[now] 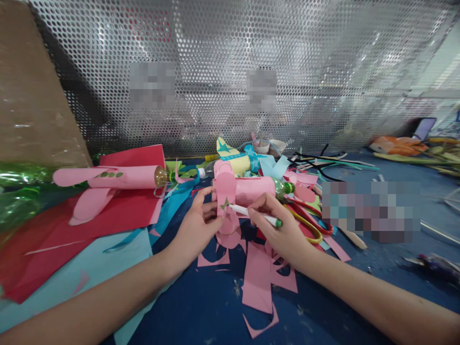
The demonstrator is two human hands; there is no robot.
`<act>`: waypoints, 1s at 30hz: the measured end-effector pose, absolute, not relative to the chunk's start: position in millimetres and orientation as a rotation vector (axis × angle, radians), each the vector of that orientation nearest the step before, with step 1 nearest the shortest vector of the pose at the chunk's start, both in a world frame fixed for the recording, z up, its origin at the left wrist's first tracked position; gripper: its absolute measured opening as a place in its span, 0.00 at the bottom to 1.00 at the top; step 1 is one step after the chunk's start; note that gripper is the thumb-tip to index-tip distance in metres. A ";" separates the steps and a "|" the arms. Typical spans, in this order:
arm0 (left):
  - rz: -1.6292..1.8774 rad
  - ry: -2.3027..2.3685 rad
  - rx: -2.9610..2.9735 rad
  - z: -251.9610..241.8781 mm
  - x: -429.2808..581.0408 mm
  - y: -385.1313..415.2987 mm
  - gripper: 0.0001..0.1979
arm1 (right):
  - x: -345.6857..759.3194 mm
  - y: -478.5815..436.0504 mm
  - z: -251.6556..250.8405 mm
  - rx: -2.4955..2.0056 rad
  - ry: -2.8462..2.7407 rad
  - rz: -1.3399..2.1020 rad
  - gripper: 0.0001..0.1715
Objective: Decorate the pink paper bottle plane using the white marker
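Note:
In the middle of the head view lies a plastic bottle wrapped in pink paper (255, 188), its green cap pointing right. Pink rounded paper wings (225, 184) cross its left end, and a dark green star is drawn on them. My left hand (201, 213) holds the edge of the wing between thumb and fingers. Pinched in my right hand (273, 215) is a white marker (240, 209) with a green end; its tip meets the star. Pink paper offcuts (257, 278) lie just below my hands.
A second pink-wrapped bottle (125, 177) rests on red paper (132, 211) at left, above light blue sheets (89, 268). Yellow-handled scissors (311, 230) lie right of my right hand. A perforated metal panel (215, 62) rises behind; cardboard (36, 86) stands far left.

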State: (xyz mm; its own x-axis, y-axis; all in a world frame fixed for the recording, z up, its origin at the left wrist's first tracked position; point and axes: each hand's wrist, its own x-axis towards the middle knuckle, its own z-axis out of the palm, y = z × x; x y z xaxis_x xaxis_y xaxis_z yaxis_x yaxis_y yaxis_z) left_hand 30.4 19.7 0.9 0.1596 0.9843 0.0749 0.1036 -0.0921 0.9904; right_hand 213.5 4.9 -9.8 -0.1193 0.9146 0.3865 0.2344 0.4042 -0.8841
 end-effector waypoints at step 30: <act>1.111 1.136 1.404 -0.5 30.8 19.7 0.28 | 214.4 5.0 -8.7 -1.044 -1.614 0.773 0.09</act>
State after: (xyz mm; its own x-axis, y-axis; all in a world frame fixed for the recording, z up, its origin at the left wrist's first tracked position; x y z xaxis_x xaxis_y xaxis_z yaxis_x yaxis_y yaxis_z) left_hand 30.8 19.7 -0.5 0.1456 0.9868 0.0711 0.0930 -0.0852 0.9920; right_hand 214.4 5.0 -8.7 -0.1045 0.9085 0.4047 0.2538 0.4178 -0.8724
